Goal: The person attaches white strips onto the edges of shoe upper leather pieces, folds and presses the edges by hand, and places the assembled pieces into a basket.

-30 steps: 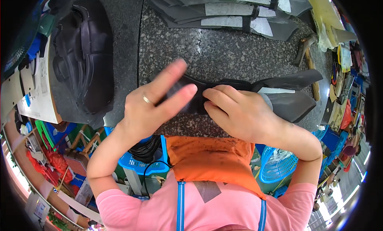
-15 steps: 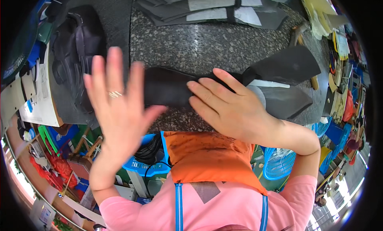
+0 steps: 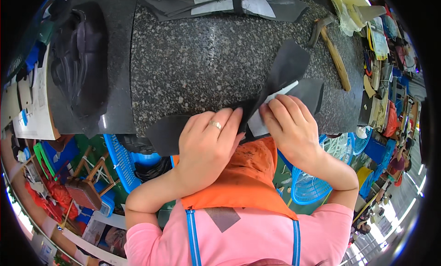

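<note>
A long, flexible black piece of leather-like material (image 3: 288,66) lies bent at the near edge of the speckled stone slab (image 3: 183,59). One of its flaps stands up toward the far side, another lies to the right, and a third end spreads out left. A pale strip (image 3: 258,124) shows between the folds. My left hand (image 3: 206,139), wearing a ring, has its curled fingers closed on the middle of the piece. On the right, my right hand (image 3: 291,128) pinches the piece along the pale strip. The fingertips of both hands are partly hidden in the folds.
A hammer with a wooden handle (image 3: 337,61) rests at the slab's right. Stacked black pieces with white patches (image 3: 213,8) lie at the far edge. Glossy black pieces (image 3: 80,64) are piled left. Blue baskets (image 3: 312,188) stand below the near edge, beside my orange apron (image 3: 239,188).
Both hands were flat with fingers extended; now they are curled around the black piece. The piece has shifted nearer and left, and its right flap has swung upward. The hammer is more exposed.
</note>
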### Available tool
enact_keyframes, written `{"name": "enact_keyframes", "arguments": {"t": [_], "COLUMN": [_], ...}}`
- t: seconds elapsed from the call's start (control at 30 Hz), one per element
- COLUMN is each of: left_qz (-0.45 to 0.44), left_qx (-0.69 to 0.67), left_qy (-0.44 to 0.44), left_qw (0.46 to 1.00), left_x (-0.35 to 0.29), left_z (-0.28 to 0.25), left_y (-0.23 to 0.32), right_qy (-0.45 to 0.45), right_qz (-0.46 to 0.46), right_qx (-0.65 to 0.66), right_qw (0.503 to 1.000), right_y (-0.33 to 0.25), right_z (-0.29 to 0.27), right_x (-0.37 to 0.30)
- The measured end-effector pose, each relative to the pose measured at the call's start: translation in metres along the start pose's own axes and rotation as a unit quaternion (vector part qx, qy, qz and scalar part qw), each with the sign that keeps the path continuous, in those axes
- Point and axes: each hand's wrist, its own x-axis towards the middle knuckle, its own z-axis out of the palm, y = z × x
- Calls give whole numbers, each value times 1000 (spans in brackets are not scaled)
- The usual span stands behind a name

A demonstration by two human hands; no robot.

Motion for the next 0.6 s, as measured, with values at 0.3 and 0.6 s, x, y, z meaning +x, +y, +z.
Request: {"name": "enact_keyframes", "arguments": {"t": [0.3, 0.6], "left_qz": [49, 30], "left_qx": [52, -68], "left_qy": [-28, -18], "left_qw": [997, 997], "left_x": [-4, 12], "left_z": [5, 23], "left_y": [11, 9], "right_qy": [-47, -82], "right_qz": [18, 109], "right_qx": [65, 243], "right_qw": [997, 960], "right_y": [27, 48], "right_z": [-15, -11], "right_x": [-10, -20]}}
